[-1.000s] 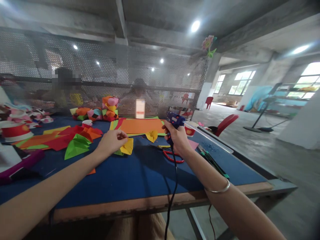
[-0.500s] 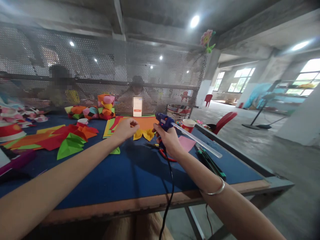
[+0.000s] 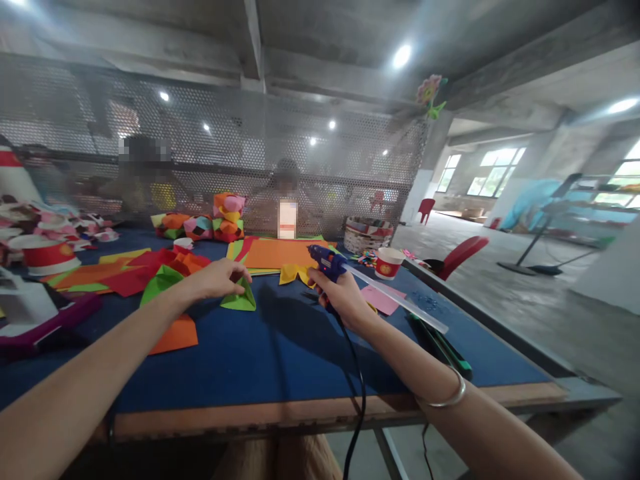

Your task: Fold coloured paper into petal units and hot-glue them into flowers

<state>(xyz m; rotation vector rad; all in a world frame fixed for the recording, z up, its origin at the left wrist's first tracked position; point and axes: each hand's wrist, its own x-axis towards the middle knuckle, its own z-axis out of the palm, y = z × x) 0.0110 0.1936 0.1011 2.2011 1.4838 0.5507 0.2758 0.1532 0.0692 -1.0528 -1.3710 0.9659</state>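
Note:
My right hand (image 3: 343, 293) grips a blue glue gun (image 3: 327, 261), its nozzle pointing left and a long clear glue stick (image 3: 400, 297) sticking out behind. A black cord trails from its handle over the table edge. My left hand (image 3: 225, 279) is at a green folded paper piece (image 3: 241, 300), thumb and fingers closed at its raised tip. Between the hands lies a yellow folded paper piece (image 3: 295, 274). Dark tool tips (image 3: 311, 295) show beside my right hand, which hides the rest of that tool.
Paper sheets (image 3: 280, 255) are stacked behind the yellow piece. Coloured papers (image 3: 125, 275) and an orange sheet (image 3: 175, 335) lie left. A paper cup (image 3: 389, 264), a woven basket (image 3: 369, 233), pink paper (image 3: 383, 300) and a green-edged cutter (image 3: 443, 350) are right. A phone (image 3: 287, 219) stands behind.
My left hand has moved left and down from beside the yellow piece to the green one. My right hand still holds the glue gun. The view has shifted slightly left.

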